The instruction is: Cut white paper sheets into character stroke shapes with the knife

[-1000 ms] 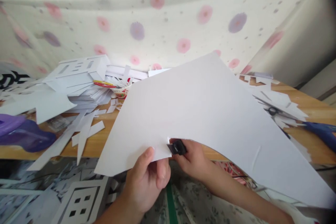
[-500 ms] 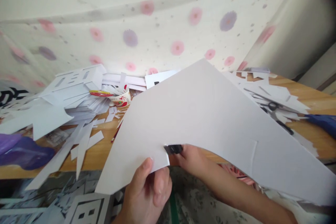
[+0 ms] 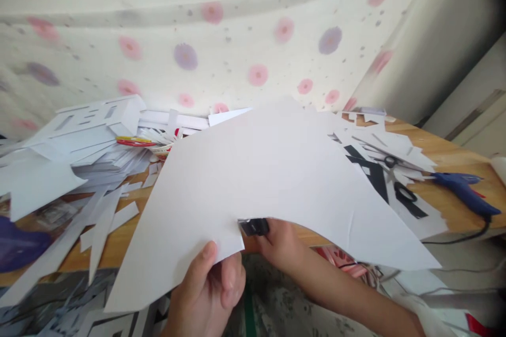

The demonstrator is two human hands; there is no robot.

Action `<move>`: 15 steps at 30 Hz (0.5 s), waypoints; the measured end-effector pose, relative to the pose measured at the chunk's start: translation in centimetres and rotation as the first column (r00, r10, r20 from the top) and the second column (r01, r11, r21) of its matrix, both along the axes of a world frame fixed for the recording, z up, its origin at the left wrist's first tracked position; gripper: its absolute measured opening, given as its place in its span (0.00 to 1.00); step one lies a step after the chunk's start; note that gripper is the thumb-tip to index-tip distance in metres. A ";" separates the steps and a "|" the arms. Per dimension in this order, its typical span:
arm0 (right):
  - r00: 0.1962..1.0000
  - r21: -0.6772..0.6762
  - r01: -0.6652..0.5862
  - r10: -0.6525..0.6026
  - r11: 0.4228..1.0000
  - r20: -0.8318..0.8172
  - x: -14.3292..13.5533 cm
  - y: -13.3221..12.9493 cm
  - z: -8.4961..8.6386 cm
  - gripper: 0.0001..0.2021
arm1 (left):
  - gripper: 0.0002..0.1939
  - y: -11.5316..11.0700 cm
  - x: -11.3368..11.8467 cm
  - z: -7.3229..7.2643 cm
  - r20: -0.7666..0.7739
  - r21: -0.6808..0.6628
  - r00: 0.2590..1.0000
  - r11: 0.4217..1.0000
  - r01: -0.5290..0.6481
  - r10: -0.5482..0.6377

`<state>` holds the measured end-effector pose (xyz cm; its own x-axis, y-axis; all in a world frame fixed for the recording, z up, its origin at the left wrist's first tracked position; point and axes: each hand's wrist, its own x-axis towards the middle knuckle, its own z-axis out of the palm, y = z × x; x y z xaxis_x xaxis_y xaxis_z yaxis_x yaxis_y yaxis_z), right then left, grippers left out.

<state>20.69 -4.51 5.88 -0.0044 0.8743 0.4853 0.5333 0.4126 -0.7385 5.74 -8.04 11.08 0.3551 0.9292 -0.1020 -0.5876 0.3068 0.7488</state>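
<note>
A large white sheet of card (image 3: 253,168) is held up over the table, with a curved cut along its lower edge and a small notch near the middle. My left hand (image 3: 211,284) grips the lower edge, thumb on top and fingers curled beneath. At the notch, my right hand (image 3: 279,239) is closed around a black utility knife (image 3: 253,227), its tip against the cut edge. Part of the right hand's fingers is hidden behind the card.
Stacked white card pieces (image 3: 98,116) and long strips (image 3: 105,237) lie left. A blue glue gun (image 3: 462,189), black-handled scissors (image 3: 405,192) and paper offcuts lie right on the wooden table (image 3: 422,142). A purple object (image 3: 21,245) sits at the left edge.
The view has shifted right, bringing the glue gun fully into sight. The card tilts differently, its far corner leaning away. Both hands keep their holds, and the knife remains at the notch.
</note>
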 end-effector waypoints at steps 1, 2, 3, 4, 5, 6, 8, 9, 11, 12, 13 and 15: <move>1.000 0.009 -0.013 0.013 1.000 -0.022 0.2 -0.1 -0.1 0.09 | 0.22 0.1 0.0 0.0 -0.012 0.014 1.000 1.000 -0.023 0.024; 0.998 0.017 -0.046 0.046 0.999 -0.049 0.3 -0.2 -0.2 0.09 | 0.21 0.1 -0.1 0.0 -0.023 0.030 0.999 0.998 -0.048 0.049; 0.993 0.022 -0.093 0.095 0.995 -0.075 0.5 -0.3 -0.2 0.09 | 0.21 0.2 -0.1 0.1 -0.030 0.048 0.997 0.996 -0.072 0.074; 0.984 0.022 -0.145 0.147 0.989 -0.099 0.6 -0.3 -0.2 0.09 | 0.21 0.3 -0.1 0.1 -0.037 0.067 0.995 0.994 -0.092 0.094; 0.973 0.017 -0.197 0.198 0.980 -0.121 0.7 -0.3 -0.1 0.09 | 0.21 0.4 -0.1 0.1 -0.044 0.086 0.993 0.991 -0.105 0.109; 0.960 0.011 -0.242 0.241 0.970 -0.139 0.8 -0.4 0.0 0.09 | 0.21 0.4 -0.1 0.2 -0.051 0.105 0.992 0.988 -0.113 0.119; 0.940 0.003 -0.308 0.305 0.951 -0.154 0.8 -0.5 0.3 0.09 | 0.21 0.4 -0.1 0.3 -0.076 0.130 0.988 0.984 -0.121 0.132; 0.934 -0.001 -0.324 0.320 0.946 -0.157 0.8 -0.6 0.6 0.10 | 0.21 0.4 0.0 0.4 -0.093 0.139 0.986 0.982 -0.126 0.139; 0.930 -0.002 -0.332 0.327 0.943 -0.171 0.8 -0.8 1.2 0.10 | 0.22 0.5 -0.1 0.3 -0.133 0.163 0.979 0.978 -0.132 0.154; 0.926 0.007 -0.338 0.334 0.941 -0.176 0.8 -0.9 1.6 0.10 | 0.22 0.6 -0.2 0.2 -0.156 0.178 0.974 0.975 -0.134 0.162; 0.921 0.021 -0.351 0.349 0.936 -0.174 0.9 -1.1 2.0 0.10 | 0.22 0.9 -0.5 0.1 -0.182 0.197 0.969 0.972 -0.128 0.165; 0.895 0.020 -0.414 0.411 0.910 -0.171 1.2 -1.5 2.9 0.07 | 0.22 1.8 -1.5 -0.2 -0.238 0.232 0.954 0.965 -0.127 0.183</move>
<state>21.86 -6.00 8.76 -0.2862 0.8195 0.4965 0.1857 0.5558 -0.8103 4.24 -6.24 10.85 0.1929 0.9806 0.0343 -0.3958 0.0458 0.9172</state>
